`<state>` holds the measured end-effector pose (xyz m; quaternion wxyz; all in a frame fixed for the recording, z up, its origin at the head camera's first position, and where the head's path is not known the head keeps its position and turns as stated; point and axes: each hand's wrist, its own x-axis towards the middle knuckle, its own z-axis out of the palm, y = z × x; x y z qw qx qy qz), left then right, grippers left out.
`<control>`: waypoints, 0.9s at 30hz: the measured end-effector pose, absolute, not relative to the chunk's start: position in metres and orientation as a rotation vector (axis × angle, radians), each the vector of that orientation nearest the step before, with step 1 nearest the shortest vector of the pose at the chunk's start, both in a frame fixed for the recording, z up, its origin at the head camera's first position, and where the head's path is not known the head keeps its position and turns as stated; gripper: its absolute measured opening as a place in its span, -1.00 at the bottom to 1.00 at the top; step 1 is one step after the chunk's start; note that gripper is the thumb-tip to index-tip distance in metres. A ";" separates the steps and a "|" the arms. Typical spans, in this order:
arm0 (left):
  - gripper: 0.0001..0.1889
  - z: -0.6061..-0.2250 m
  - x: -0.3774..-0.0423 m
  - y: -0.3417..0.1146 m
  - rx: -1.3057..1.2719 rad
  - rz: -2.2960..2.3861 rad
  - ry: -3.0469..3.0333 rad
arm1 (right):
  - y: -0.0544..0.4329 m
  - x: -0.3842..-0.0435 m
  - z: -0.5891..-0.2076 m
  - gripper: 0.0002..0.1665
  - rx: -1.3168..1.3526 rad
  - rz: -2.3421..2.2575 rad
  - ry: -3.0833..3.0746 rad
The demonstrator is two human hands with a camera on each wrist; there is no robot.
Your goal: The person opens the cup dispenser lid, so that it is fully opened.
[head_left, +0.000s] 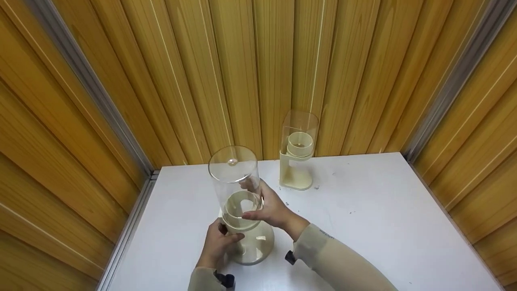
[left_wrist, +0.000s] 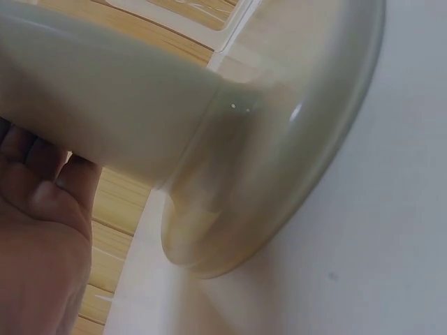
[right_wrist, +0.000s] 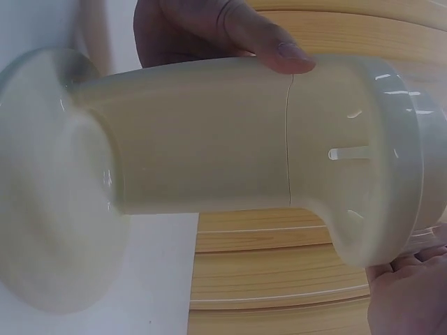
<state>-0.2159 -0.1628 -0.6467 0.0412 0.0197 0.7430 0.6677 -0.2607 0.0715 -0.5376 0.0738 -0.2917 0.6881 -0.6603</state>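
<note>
A cream stand (head_left: pixel 264 238) with a broad round base is upright on the white table near its front. Above its column a collar bears a tall clear cylinder (head_left: pixel 232 176) with a small knob on its top, and a cream ring (head_left: pixel 231 208) shows through the wall. My left hand (head_left: pixel 215 244) grips the column just below the collar; in the right wrist view its thumb (right_wrist: pixel 286 56) lies along the column. My right hand (head_left: pixel 272 208) holds the lower part of the cylinder, thumb in front, fingers partly hidden behind it.
A second, smaller cream stand (head_left: pixel 284 171) with a clear cover (head_left: pixel 303 119) stands at the back of the white table (head_left: pixel 383 226). Yellow wood-look panels (head_left: pixel 274 81) wall in the back and both sides. Small dark specks dot the tabletop.
</note>
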 end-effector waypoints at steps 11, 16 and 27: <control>-0.17 -0.652 -0.216 -0.167 0.144 2.066 2.278 | 0.073 -0.257 -0.530 0.74 -0.927 -1.950 2.074; -0.19 -0.651 -0.217 -0.168 0.181 2.071 2.296 | 0.071 -0.256 -0.515 0.72 -0.976 -1.973 2.091; -0.25 -0.655 -0.216 -0.167 0.150 2.070 2.315 | 0.069 -0.255 -0.509 0.51 -0.896 -1.945 2.163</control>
